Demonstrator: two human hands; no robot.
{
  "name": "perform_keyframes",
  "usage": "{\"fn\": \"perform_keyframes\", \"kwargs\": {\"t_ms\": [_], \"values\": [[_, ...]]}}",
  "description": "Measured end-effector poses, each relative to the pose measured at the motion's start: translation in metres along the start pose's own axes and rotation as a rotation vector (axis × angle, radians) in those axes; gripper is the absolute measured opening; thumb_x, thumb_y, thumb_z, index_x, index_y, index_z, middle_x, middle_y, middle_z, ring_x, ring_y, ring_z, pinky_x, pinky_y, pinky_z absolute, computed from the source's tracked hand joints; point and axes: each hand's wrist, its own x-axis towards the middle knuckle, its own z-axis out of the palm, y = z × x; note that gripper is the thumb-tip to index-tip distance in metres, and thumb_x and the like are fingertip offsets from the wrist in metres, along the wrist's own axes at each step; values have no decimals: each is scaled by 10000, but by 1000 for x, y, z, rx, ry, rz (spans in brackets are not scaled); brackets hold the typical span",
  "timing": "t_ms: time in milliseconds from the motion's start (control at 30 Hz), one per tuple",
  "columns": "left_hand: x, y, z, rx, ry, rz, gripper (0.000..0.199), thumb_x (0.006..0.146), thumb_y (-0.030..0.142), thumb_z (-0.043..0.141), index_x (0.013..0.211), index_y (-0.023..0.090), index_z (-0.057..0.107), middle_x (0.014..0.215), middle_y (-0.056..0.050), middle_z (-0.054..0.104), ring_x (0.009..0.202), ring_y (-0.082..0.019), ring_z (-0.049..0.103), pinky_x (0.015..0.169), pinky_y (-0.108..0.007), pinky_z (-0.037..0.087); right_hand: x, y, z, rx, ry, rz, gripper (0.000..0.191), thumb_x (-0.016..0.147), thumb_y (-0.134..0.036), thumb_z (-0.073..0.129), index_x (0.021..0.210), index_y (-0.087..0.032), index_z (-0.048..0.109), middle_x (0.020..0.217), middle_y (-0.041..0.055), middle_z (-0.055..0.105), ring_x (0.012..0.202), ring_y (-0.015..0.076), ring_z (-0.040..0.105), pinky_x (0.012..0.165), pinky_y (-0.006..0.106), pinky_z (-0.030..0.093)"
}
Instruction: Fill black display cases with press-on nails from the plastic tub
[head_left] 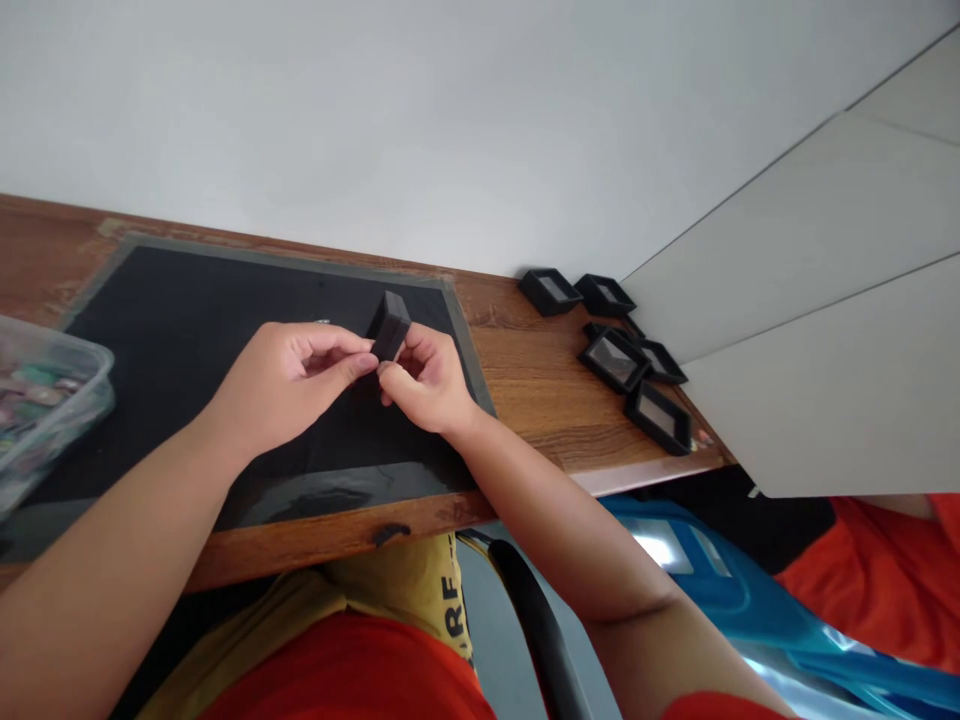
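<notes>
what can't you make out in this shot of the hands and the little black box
- Head view: the underside of the small black box is hidden by the fingertips of the left hand and right hand.
- Head view: the clear plastic bin is cut off by the left edge; its contents are blurred.
- Head view: the black frames by the wall are too small to show what they hold.

wooden table [525, 375] | black mat [187, 320] | clear tub [45, 400] left | black frames [615, 345] right
</notes>
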Motion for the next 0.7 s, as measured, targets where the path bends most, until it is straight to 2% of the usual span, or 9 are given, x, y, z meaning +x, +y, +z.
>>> {"fn": "perform_keyframes", "kwargs": {"t_ms": [167,367,533,600,700], "values": [[0,-3,2,-50,12,-18,173,846,437,770,877,288,855,857,2,836,775,-193,763,703,-281,581,2,4,2,37,-28,-24,163,763,-310,606,744,-243,459,567,-79,558,470,85,557,485,223,440],[3,-3,3,-62,46,-43,255,827,470,787,965,262,838,880,-21,836,759,-203,757,702,-300,603,4,6,7,-15,23,-14,161,808,-291,611,774,-240,462,572,-78,580,475,77,580,468,198,437],[4,-6,2,-33,44,30,229,882,457,754,988,261,806,932,-24,822,809,-200,749,737,-303,586,5,5,2,79,-51,-54,148,827,-285,629,848,-227,494,616,-91,576,457,64,571,459,189,462],[5,-6,2,-8,108,64,217,924,429,712,1027,256,791,982,-27,813,855,-198,744,790,-309,581,6,5,-3,117,-69,-74,161,847,-303,646,866,-220,509,658,-83,598,454,60,578,454,188,470],[7,-9,-1,66,323,65,244,986,394,624,1113,233,756,1044,-46,792,900,-202,729,836,-329,571,6,4,-7,177,-103,-70,236,882,-372,696,891,-214,522,715,-67,642,455,62,600,463,195,493]]}}
